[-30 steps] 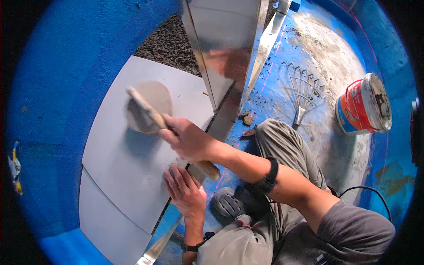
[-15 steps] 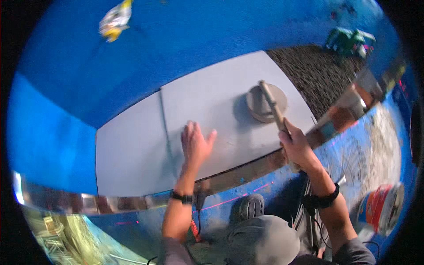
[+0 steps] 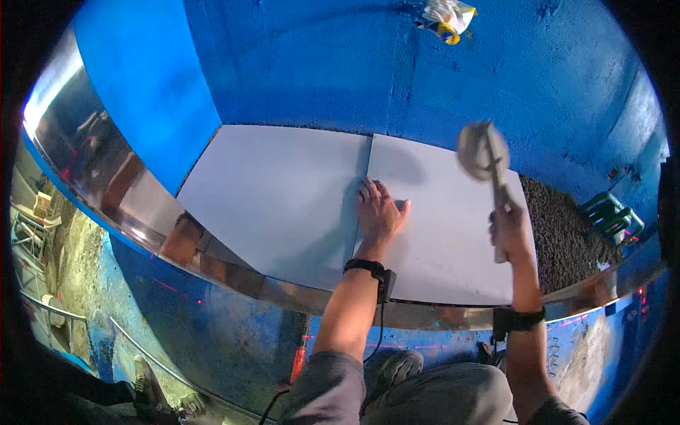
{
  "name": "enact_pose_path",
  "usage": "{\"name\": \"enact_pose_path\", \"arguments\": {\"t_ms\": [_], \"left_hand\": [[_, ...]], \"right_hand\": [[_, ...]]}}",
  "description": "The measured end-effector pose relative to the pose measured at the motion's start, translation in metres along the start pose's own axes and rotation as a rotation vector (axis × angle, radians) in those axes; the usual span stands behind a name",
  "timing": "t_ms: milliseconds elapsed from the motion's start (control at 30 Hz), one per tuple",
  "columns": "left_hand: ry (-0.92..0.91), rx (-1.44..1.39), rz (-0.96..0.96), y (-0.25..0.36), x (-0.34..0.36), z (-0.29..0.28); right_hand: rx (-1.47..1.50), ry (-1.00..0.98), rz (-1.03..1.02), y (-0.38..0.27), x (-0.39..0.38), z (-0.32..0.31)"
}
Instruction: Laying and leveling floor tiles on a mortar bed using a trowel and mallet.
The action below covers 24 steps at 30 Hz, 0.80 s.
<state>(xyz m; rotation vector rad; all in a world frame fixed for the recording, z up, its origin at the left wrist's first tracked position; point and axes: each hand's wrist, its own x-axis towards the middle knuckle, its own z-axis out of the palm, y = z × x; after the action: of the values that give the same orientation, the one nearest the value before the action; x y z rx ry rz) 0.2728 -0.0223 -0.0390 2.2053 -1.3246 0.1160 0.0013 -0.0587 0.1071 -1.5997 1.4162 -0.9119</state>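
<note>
In my right hand (image 3: 511,230) is the handle of a mallet-like tool (image 3: 470,152) with a round, pale, flat head and a long stick handle. Its head is raised over the far edge of the right white slab (image 3: 439,244) and is slightly blurred. My left hand (image 3: 380,209) is spread, palm down, at the seam between the right slab and the left white slab (image 3: 276,191). It seems to rest on the right slab's surface, though contact under the palm is hidden. Both slabs lie flat, side by side.
Dark, grainy material (image 3: 563,219) shows beyond the right slab. A green object (image 3: 613,214) sits at its far side. Blue walls (image 3: 304,64) rise behind, with a white and yellow bag (image 3: 448,18) at the top. A shiny ledge (image 3: 283,294) runs along the near side.
The view has swung toward the left. The tool's head has risen from low over the right slab. My left hand has moved up to the seam, still spread.
</note>
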Motion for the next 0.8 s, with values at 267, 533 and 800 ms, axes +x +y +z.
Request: {"name": "enact_pose_path", "arguments": {"t_ms": [267,533,800], "left_hand": [[0.051,0.036,-0.024,0.0,0.0,0.006],[0.013,0.014,-0.004,-0.003,0.0,0.006],[-0.054,0.09,-0.001,-0.005,0.002,0.015]], "right_hand": [[0.087,-0.227,0.054,-0.011,0.023,-0.004],[-0.069,-0.218,0.222,0.005,0.026,0.042],[0.092,-0.073,-0.007,0.001,0.023,-0.026]]}}
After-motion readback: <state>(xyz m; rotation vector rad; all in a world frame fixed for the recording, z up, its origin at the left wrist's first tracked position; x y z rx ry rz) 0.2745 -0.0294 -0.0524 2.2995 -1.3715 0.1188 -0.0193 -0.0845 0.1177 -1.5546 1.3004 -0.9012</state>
